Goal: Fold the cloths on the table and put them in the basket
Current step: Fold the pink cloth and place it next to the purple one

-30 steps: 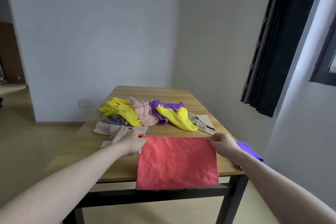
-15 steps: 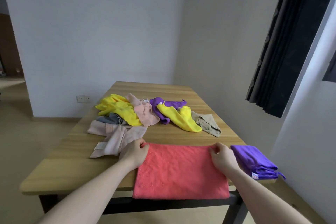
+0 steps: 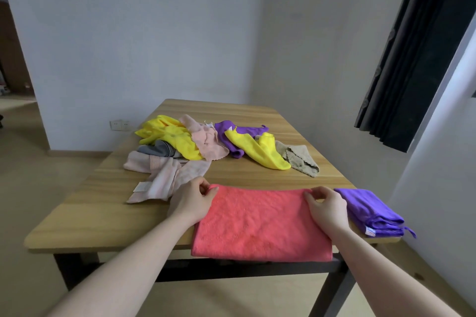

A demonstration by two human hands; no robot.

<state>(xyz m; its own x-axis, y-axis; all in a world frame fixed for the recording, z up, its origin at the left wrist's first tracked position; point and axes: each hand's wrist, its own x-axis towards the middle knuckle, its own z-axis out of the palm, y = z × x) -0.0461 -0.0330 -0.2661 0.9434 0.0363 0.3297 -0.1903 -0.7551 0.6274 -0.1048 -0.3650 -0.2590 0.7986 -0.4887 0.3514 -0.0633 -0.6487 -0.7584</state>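
the coral cloth (image 3: 260, 224) lay flat at the near edge of the table (image 3: 77, 216), its near hem hanging just over that edge. the left hand (image 3: 192, 201) pinched the cloth's far left corner between thumb and fingertips, and the right hand (image 3: 327, 207) pinched the far right corner the same way, both sets of fingers closed on the fabric rather than resting loose. just right of the coral cloth sat a folded purple cloth (image 3: 371, 212), touching the right hand's outer side and close to the table's corner. just left of the coral cloth, behind the left hand, a pale pink cloth (image 3: 164, 175) sprawled unfolded. farther back from the coral cloth lay the loose heap: a yellow cloth (image 3: 175, 136), a grey cloth (image 3: 158, 149), a second pink cloth (image 3: 208, 143), a crumpled purple cloth (image 3: 231, 136), another yellow cloth (image 3: 257, 152) and a tan cloth (image 3: 298, 159).

no basket showed anywhere in view, so where it stood could not be told.

the step in hand looked like a fold of the coral cloth, with most of the pile not yet touched. the next move would likely call for lifting both far corners together and carrying them toward the near hem, keeping them level so the edges met squarely, and minding that the overhanging part did not drag the cloth off the table.
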